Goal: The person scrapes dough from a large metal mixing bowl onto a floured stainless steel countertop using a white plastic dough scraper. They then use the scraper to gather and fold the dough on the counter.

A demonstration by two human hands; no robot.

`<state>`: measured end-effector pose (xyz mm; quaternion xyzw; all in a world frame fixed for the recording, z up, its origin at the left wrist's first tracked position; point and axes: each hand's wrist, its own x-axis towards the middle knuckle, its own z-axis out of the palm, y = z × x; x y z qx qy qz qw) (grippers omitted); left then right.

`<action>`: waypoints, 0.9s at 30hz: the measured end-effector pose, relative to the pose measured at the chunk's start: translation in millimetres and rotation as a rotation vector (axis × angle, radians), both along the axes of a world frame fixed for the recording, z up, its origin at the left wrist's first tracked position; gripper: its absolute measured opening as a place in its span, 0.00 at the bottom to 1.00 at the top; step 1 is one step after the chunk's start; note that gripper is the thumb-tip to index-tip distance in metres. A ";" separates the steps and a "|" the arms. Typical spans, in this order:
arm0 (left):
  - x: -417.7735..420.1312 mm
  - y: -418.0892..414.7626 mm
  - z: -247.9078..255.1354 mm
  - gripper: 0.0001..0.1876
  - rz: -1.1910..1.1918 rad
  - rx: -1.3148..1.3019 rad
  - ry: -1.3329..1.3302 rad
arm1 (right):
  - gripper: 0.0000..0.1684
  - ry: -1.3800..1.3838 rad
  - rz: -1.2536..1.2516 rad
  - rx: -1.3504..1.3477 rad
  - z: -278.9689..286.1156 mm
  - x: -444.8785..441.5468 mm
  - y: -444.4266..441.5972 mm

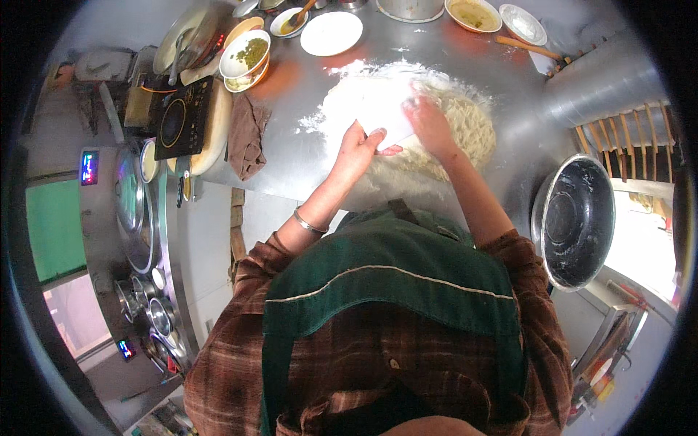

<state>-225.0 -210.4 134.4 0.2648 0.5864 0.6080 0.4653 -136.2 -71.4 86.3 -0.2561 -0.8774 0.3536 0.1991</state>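
Observation:
A broad, lumpy mass of dough (471, 128) lies on the floured metal table in front of me. My left hand (362, 143) grips the near left corner of a flat white scraper or sheet (395, 133), thumb on top and fingers beneath. Beside its right edge, over the dough, is my right hand (428, 120), its fingers bent and pale with flour; whether it also touches the white piece is not clear. Glare on the white flour (360, 92) hides the far outline of the piece.
A brown cloth (248, 139) and a black induction cooktop (182, 117) lie left. Bowls, one holding chopped greens (245, 54), and a white plate (331, 34) line the far side. A rolling pin (528, 47) rests far right; a large metal basin (573, 222) stands at right.

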 end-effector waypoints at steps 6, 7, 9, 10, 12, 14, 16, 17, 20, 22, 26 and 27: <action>-28.7 -9.2 6.9 0.18 -0.058 -0.027 -0.041 | 0.33 0.147 -0.140 -0.070 11.9 3.7 -10.7; -33.6 -9.6 7.3 0.18 -0.057 -0.025 -0.046 | 0.34 0.067 -0.106 0.003 12.6 4.8 -22.4; -44.5 -11.0 1.7 0.18 -0.033 0.059 -0.076 | 0.35 -0.093 -0.036 0.145 16.5 4.3 -54.2; -48.2 -11.1 -1.6 0.18 -0.026 0.100 -0.095 | 0.36 -0.098 -0.021 0.183 16.4 1.8 -69.0; -54.9 -14.4 -0.8 0.17 -0.049 0.134 -0.094 | 0.38 -0.110 0.012 0.257 15.0 -5.5 -91.1; -60.6 -16.3 -5.9 0.16 -0.084 0.162 -0.035 | 0.39 -0.095 -0.023 0.253 13.6 -10.5 -91.2; -67.0 -17.8 -11.0 0.16 -0.138 0.177 0.094 | 0.39 -0.090 -0.091 0.269 17.9 -21.7 -86.6; -68.8 -19.2 -11.3 0.17 -0.156 0.172 0.036 | 0.39 -0.071 -0.112 0.276 15.0 -26.2 -81.0; -71.4 -18.4 -5.9 0.18 -0.216 0.165 -0.099 | 0.37 -0.009 -0.183 0.323 15.4 -30.3 -71.5; -74.7 -16.3 -8.5 0.18 -0.238 0.160 -0.119 | 0.36 -0.002 -0.239 0.277 16.7 -36.2 -68.0; -77.7 -12.1 -18.7 0.14 -0.286 0.135 -0.132 | 0.34 -0.056 -0.310 -0.188 41.7 -38.1 -49.3; -78.5 -10.0 -19.5 0.16 -0.308 0.113 -0.129 | 0.34 -0.097 -0.308 -0.093 40.7 -39.1 -49.7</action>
